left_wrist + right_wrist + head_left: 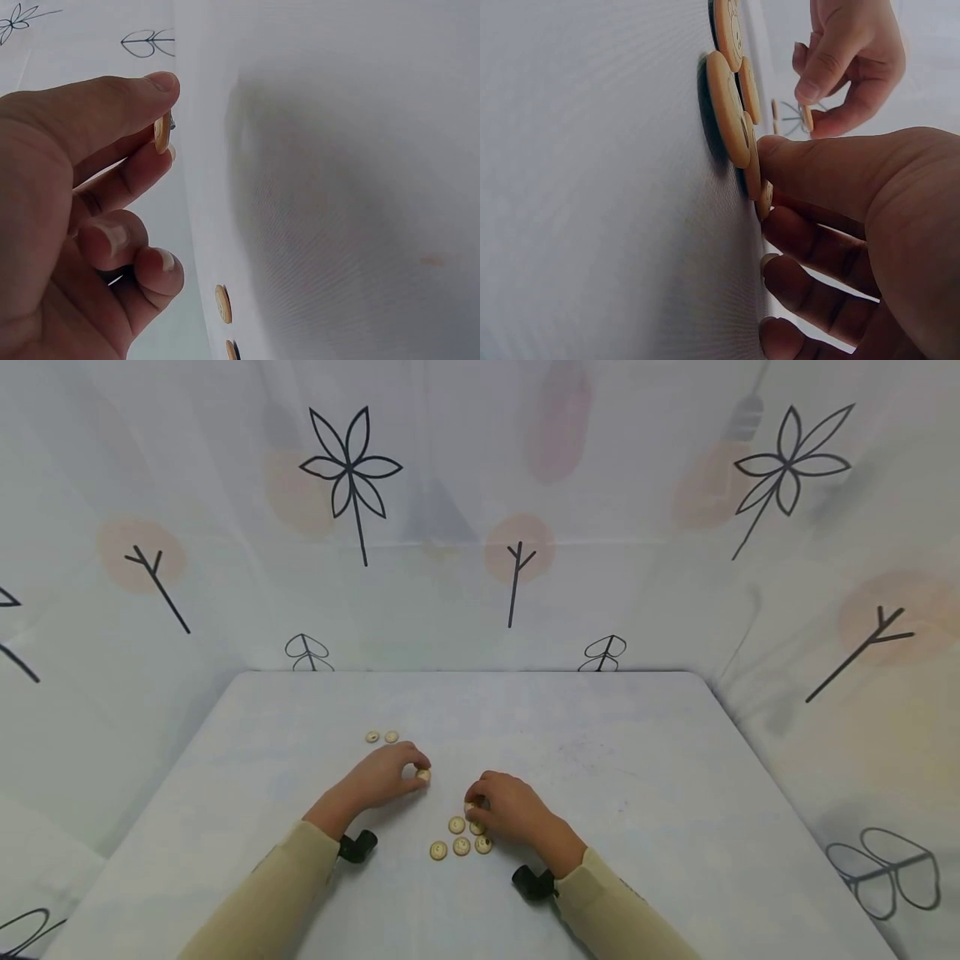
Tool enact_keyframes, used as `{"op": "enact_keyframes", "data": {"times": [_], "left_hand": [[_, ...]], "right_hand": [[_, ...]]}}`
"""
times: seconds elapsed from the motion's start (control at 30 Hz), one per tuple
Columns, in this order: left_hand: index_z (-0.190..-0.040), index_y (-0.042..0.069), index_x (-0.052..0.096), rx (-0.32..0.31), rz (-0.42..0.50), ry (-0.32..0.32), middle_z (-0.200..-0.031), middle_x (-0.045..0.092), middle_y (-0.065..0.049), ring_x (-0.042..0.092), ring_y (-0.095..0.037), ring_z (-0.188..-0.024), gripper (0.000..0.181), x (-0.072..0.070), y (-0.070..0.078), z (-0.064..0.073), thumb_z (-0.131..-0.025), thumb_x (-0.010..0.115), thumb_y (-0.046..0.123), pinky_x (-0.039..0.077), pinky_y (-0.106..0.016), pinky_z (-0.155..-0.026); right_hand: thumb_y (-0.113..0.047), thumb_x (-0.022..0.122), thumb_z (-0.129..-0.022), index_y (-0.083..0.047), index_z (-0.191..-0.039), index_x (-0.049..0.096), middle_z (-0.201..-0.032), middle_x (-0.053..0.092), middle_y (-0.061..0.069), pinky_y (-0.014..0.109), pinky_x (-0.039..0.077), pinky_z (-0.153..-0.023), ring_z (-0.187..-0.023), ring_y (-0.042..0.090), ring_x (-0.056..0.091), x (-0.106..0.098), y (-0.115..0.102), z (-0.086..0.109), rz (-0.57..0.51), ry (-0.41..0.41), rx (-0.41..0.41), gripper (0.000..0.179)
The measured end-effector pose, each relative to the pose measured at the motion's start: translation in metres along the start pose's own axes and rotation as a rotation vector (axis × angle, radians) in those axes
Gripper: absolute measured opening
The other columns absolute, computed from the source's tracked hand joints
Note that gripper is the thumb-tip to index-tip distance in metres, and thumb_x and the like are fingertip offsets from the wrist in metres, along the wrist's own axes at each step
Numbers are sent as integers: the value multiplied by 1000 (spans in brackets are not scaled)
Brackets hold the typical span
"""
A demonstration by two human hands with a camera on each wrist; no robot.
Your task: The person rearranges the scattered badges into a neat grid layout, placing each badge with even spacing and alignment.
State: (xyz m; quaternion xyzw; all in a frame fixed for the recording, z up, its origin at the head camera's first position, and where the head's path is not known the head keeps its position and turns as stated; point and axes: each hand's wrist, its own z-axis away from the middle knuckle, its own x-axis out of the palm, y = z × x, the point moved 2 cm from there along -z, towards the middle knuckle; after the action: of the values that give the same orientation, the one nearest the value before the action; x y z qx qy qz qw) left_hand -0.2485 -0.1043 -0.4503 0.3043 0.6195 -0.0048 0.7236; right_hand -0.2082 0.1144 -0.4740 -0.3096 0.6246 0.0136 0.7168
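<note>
My left hand (386, 774) pinches a small round wooden disc (423, 775) between thumb and fingers, above the table. In the left wrist view that disc (162, 133) is seen nearly edge-on. My right hand (510, 806) pinches another wooden disc (470, 807) at the far end of a loose cluster. Seen from the right wrist, this disc (765, 200) is low, close to the tabletop, and partly hidden by the thumb. Several similar pale discs (462, 846) with dark printed marks lie flat just nearer than the right hand, one partly covered by it.
Two more discs (382, 737) lie side by side farther back, beyond the left hand. The white tabletop (637, 777) ends at a back edge against a patterned cloth (465, 602). Black wrist cameras (533, 883) stick out beneath both wrists.
</note>
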Motion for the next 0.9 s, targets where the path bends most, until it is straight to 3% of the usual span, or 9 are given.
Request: {"op": "enact_keyframes", "data": {"times": [0.67,0.9], "left_hand": [[-112,17,69,-43,45,31,-109,65,3,60,-21,-112,25,-5,-8,-19,-89,70,27,47,-42,-100],[-113,16,69,-24,29,40,-108,66,3,60,-21,-112,26,-8,-12,-26,-90,69,26,46,-42,-100]], "right_hand": [[-33,69,-88,-17,-102,72,-95,63,-6,30,49,-75,-82,8,56,0,1,1,-1,-12,4,21],[-32,69,-88,-17,-102,72,-95,63,-7,30,50,-77,-84,8,58,-1,1,0,15,-6,-3,21]]}}
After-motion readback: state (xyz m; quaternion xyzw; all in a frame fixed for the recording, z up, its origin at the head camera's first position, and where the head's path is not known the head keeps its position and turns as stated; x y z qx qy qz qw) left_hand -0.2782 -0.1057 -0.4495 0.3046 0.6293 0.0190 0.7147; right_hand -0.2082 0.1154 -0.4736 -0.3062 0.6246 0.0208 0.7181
